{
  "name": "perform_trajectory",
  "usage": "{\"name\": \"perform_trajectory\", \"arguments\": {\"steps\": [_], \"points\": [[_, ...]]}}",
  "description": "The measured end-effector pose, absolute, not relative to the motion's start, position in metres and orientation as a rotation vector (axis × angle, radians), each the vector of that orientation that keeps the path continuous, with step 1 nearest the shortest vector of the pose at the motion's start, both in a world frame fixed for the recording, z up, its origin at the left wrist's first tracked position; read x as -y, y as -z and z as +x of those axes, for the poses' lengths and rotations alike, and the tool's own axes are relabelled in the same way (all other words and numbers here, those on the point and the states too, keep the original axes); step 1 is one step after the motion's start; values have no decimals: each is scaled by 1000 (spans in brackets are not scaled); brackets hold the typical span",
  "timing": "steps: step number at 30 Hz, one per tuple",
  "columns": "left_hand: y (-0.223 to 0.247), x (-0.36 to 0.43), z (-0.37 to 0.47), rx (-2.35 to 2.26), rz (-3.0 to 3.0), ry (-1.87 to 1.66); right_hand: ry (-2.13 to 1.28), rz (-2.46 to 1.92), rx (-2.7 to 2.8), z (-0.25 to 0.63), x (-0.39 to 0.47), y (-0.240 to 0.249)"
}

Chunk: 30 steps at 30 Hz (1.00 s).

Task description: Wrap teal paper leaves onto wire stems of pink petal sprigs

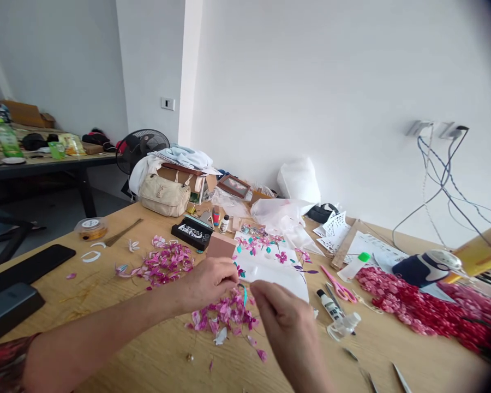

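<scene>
My left hand (213, 281) is closed in a pinch over the middle of the table, its fingertips pointing right. My right hand (284, 314) is closed too, a short gap away from it. What either hand pinches is too small or hidden to make out. A small teal leaf shape (244, 295) shows between the two hands. Below them lies a pile of pink-purple petals (223, 314), with a second petal pile (166, 265) to the left. Just behind the hands is a white sheet (278, 273) bearing purple flowers and teal leaves.
Pink scissors (343, 290), a dark-capped tube (329, 304), a clear bottle (343, 326) and tweezers (360, 368) lie to the right. Strings of red and pink flowers (421, 311) and a blue-white device (427, 267) are farther right. A black tray (192, 232) and beige bag (166, 195) stand behind.
</scene>
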<state>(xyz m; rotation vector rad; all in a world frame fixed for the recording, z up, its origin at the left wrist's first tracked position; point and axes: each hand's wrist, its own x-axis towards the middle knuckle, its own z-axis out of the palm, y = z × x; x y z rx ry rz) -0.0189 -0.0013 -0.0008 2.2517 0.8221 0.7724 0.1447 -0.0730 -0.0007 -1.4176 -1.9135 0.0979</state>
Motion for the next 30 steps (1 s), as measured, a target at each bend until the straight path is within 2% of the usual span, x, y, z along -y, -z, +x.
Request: {"name": "perform_trajectory", "arguments": {"steps": [5, 8, 10, 14, 18, 21, 25, 28, 30], "points": [[-4, 11, -22, -710, 1831, -651, -441, -1391, 1649, 163, 41, 7], [-3, 12, -21, -735, 1569, -726, -681, -1298, 1551, 153, 34, 30], [-1, 9, -19, -774, 1505, -795, -716, -1298, 1557, 142, 40, 43], [3, 1, -16, -888, 1644, -865, -468, -1383, 1775, 126, 66, 48], [3, 1, -15, -910, 2017, -866, -107, -1411, 1977, 130, 85, 21], [1, 7, -17, -767, 2118, -738, -71, -1421, 1984, 145, 79, -3], [-1, 14, -18, -668, 1773, -603, -452, -1359, 1761, 158, 52, -2], [-2, 14, -16, -713, 1558, -708, -755, -1250, 1566, 150, 39, 25], [-1, 10, -15, -775, 1517, -784, -777, -1242, 1558, 138, 40, 44]]}}
